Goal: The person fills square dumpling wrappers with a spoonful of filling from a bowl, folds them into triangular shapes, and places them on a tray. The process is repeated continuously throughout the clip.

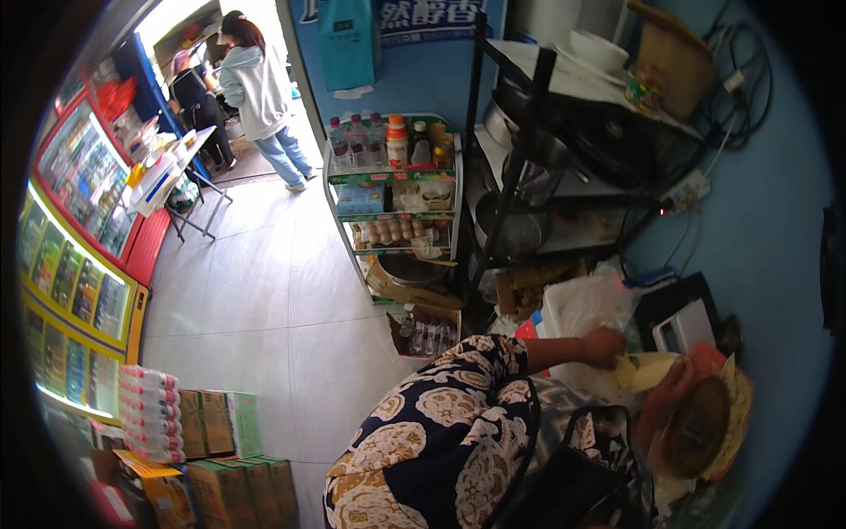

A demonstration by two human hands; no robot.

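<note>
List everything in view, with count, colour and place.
Fridges: two, red and yellow, left
People: two, pale and dark clothes, doorway
Folding table: one, white, near doorway
Bottle packs: several, pink and white, lower left
Cartons: several, brown and green, lower left
Shelf unit: one, green trim, centre
Rack: one, black, upper right
Plastic bag: at least one, whitish, right
Sheet: one, pale yellow, lower right
Round item: one, brown, right
Left hand: one, bare, at sheet's left
Right hand: one, bare, at sheet's right
</note>
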